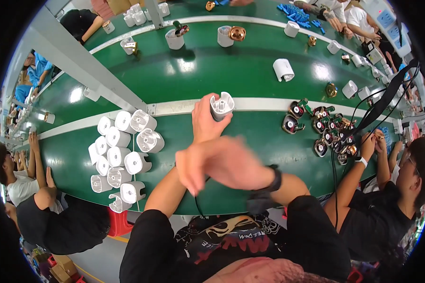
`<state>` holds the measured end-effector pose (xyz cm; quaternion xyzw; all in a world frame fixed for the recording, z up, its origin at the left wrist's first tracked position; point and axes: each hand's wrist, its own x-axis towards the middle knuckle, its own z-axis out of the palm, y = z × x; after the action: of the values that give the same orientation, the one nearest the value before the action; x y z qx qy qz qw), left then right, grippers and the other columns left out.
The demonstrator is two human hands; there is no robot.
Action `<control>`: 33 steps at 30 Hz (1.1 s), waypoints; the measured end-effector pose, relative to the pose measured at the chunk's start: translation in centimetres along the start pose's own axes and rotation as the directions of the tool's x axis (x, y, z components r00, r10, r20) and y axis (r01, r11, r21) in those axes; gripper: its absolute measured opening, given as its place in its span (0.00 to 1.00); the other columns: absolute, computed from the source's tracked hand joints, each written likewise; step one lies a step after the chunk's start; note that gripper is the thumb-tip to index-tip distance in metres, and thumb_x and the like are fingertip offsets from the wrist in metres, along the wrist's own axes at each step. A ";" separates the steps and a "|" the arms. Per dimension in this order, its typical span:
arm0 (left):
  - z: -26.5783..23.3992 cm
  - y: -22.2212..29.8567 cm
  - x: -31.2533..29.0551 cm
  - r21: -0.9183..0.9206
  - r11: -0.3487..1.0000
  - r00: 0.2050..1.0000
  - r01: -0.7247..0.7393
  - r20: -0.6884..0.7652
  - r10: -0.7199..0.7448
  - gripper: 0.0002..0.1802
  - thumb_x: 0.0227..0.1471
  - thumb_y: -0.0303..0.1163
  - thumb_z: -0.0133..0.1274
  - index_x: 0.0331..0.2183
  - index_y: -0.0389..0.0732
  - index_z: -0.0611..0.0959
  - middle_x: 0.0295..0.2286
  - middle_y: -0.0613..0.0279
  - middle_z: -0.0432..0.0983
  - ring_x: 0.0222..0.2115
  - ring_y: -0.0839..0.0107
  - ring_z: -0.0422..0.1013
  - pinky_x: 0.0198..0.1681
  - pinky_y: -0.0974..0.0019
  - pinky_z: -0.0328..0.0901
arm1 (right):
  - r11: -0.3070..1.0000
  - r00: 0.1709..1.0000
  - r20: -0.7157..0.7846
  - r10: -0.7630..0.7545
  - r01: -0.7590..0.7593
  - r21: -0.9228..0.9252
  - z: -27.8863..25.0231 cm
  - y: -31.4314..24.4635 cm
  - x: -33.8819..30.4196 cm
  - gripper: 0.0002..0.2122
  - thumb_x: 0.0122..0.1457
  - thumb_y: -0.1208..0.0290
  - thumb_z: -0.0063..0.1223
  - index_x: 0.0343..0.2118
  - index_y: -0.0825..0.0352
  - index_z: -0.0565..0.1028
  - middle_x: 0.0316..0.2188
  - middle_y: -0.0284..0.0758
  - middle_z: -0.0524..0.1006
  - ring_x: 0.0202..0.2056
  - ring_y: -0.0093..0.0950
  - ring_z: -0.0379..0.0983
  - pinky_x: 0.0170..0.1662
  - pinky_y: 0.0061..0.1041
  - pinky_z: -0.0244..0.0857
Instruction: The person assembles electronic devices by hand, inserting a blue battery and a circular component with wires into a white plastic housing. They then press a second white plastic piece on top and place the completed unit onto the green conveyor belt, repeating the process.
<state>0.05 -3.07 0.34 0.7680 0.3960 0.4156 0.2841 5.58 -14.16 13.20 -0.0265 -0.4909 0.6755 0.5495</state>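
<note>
My left hand (204, 119) reaches forward over the green bench, its fingers wrapped around a white plastic housing (222, 104). The housing's hollow, notched end faces up. My right hand (222, 162) crosses above my left forearm. It is smeared by motion, so I cannot make out its fingers or anything in them. To the left, a group of similar white housings (119, 137) lies on the bench, several with their hollow ends showing. On the right sits a cluster of small round assemblies (335, 129) with dark, copper-coloured and green parts.
Beyond a white rail (179, 106) runs a green conveyor belt (222, 68) carrying housings, some with copper-coloured parts. A grey post (87, 63) slants in from the left. Black cables (382, 104) hang at the right. Co-workers sit on both sides and across.
</note>
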 end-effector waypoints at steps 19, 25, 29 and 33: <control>-0.8 0.1 -0.1 0.023 0.999 0.999 -0.040 0.005 0.040 0.38 0.36 0.30 0.66 0.51 0.43 0.70 0.41 0.57 0.75 0.43 0.54 0.67 0.48 0.55 0.62 | 0.532 0.454 -0.677 -0.579 -0.419 -0.736 -17.9 3.7 -5.4 0.18 0.54 0.78 0.56 0.17 0.67 0.57 0.14 0.26 0.55 0.20 0.16 0.50 0.22 0.24 0.47; -0.2 0.5 0.1 0.000 1.000 1.000 -0.009 0.028 0.009 0.38 0.37 0.28 0.65 0.52 0.42 0.68 0.43 0.52 0.73 0.43 0.51 0.68 0.47 0.53 0.64 | 0.327 0.549 -0.626 -0.554 -0.549 -0.770 -19.0 3.5 -5.2 0.17 0.54 0.74 0.57 0.17 0.70 0.59 0.12 0.33 0.57 0.18 0.19 0.52 0.21 0.28 0.50; -0.1 0.2 0.3 -0.149 0.988 1.000 0.029 0.012 -0.027 0.39 0.37 0.28 0.64 0.53 0.41 0.67 0.44 0.50 0.70 0.44 0.50 0.70 0.45 0.53 0.67 | 0.235 0.615 -0.599 -0.513 -0.570 -0.787 -18.2 3.5 -4.5 0.16 0.53 0.75 0.56 0.17 0.70 0.60 0.12 0.34 0.59 0.17 0.21 0.53 0.21 0.29 0.51; -0.1 -0.2 0.2 -0.171 0.985 0.999 0.016 0.035 -0.010 0.40 0.37 0.27 0.64 0.54 0.41 0.66 0.47 0.50 0.69 0.45 0.50 0.71 0.45 0.56 0.69 | 0.253 0.619 -0.602 -0.504 -0.561 -0.788 -17.8 4.0 -4.7 0.15 0.53 0.77 0.53 0.18 0.68 0.58 0.13 0.29 0.55 0.20 0.17 0.51 0.21 0.25 0.48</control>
<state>-0.02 -2.84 0.31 0.7451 0.3588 0.4330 0.3586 14.80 -6.16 -1.16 -0.6581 -0.4967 0.1469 0.5464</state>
